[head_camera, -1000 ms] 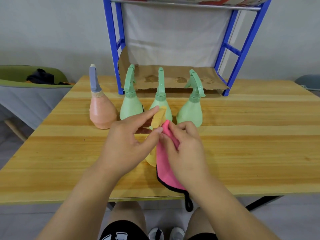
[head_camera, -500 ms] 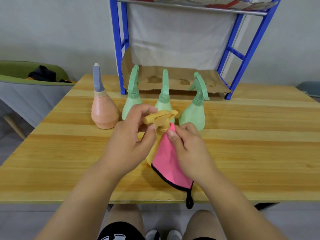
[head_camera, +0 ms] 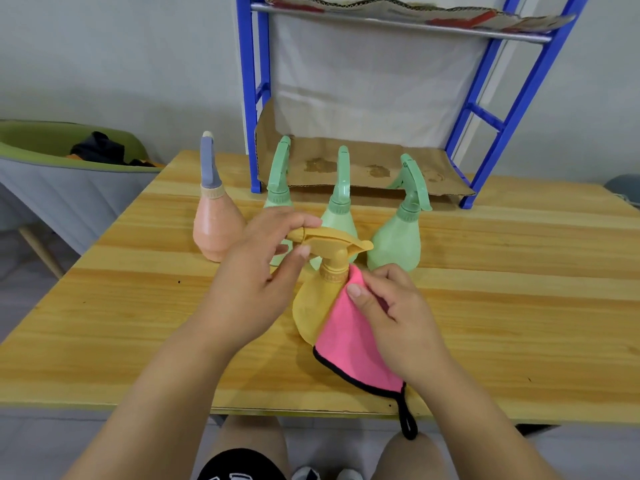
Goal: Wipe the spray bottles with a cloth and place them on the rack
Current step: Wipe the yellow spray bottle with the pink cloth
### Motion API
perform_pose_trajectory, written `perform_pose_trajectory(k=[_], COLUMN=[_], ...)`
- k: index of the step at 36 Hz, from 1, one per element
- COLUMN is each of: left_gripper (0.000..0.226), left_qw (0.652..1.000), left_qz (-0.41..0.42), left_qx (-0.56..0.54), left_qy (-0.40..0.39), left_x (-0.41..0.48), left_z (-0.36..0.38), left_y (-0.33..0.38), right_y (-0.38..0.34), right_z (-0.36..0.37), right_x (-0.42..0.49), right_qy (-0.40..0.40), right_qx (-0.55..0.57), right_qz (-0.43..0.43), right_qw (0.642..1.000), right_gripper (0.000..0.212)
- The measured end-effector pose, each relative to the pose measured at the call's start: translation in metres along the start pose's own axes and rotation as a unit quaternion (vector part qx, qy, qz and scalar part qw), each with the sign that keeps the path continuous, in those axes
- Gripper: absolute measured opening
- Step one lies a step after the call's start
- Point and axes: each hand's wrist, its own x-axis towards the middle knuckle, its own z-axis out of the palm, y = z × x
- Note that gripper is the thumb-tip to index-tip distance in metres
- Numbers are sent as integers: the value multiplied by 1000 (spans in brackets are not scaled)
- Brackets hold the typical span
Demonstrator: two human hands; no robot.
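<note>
I see left hand (head_camera: 252, 289) pinching trigger head of yellow spray bottle (head_camera: 313, 306). Bottle stands on table (head_camera: 519, 271), between both hands. Right hand (head_camera: 391, 313) grips pink cloth (head_camera: 349, 344), pressed to bottle's right side. Rack (head_camera: 247, 98) well behind, green spray bottles (head_camera: 394, 244) between.

Just the one head-worn cam here, looking forward and down across the light wooden counter (head_camera: 519, 306) from its near edge, pretty close, facing the blue metal rack (head_camera: 249, 98) at the counter's far side.
</note>
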Motion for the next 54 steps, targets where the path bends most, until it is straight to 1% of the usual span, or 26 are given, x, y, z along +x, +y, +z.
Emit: perform_pose_trajectory(k=[2, 5, 8, 12, 15, 19, 22, 23, 26, 28, 29, 31, 33, 34, 36, 40, 42, 46, 50, 54], left_gripper=[31, 38, 44, 42, 45, 52, 48, 45, 40, 41, 44, 57, 68, 71, 68, 58, 52, 56, 40, 47], left_qw=[999, 995, 994, 989, 981, 971, 964, 967, 982, 984, 983, 980, 974, 970, 961, 955, 951, 932, 914, 904], left_qz=[20, 26, 12, -43, -101, -168, -215, -214, -172, -171, -177, -192, -205, -212, -220, -215, -219, -224, -216, -207], left_qx=[40, 71, 49, -11, -57, -70, -78, -72, -49, -48, -48, -56, -81, -103, -152, -183, -203, -274, -336, -371], left_qy=[20, 65, 97, 140, 154, 155, 135, 119, 65, 30, 14, -16, -44, -55, -71, -89, -83, -79, -70, -37], left_x=[0, -4, -12, -28, -42, -59, -64, -64, -60, -57, -55, -51, -49, -49, -47, -42, -39, -36, -33, -20], left_z=[-1, -1, 0, 8, 16, 30, 38, 40, 45, 48, 50, 52, 51, 50, 49, 49, 50, 49, 50, 44], left_y=[-6, -9, -8, -10, -18, -28, -29, -29, -32, -35, -37, -43, -46, -47, -48, -47, -45, -41, -34, -23], right_y=[0, -2, -2, -2, -1, 1, 2, 2, 4, 7, 8, 10, 11, 11, 10, 10, 12, 12, 8, 0], right_z=[0, -1, -2, -5, -6, -5, -2, -1, 3, 5, 6, 8, 11, 12, 14, 23, 27, 32, 29, 21], right_x=[-4, -8, -13, -22, -27, -31, -32, -32, -29, -28, -26, -24, -21, -19, -16, -13, -11, -6, -1, 7], right_qy=[1, 7, 29, 80, 110, 115, 117, 116, 113, 112, 114, 113, 107, 107, 109, 120, 126, 131, 136, 146], right_qx=[3, 3, 6, 61, 84, 72, 50, 44, 35, 39, 39, 35, 42, 49, 64, 91, 86, 68, 53, 62], right_qz=[4, 18, 21, 40, 49, 34, 10, 4, -6, -5, -8, -15, -12, -10, -6, -1, -13, -43, -75, -96], right_qw=[1000, 1000, 999, 994, 989, 990, 992, 992, 993, 993, 993, 993, 993, 993, 992, 989, 988, 988, 986, 983], right_gripper=[35, 38, 37, 20, 18, 20, 26, 27, 25, 24, 24, 24, 25, 26, 29, 32, 34, 36, 35, 35])
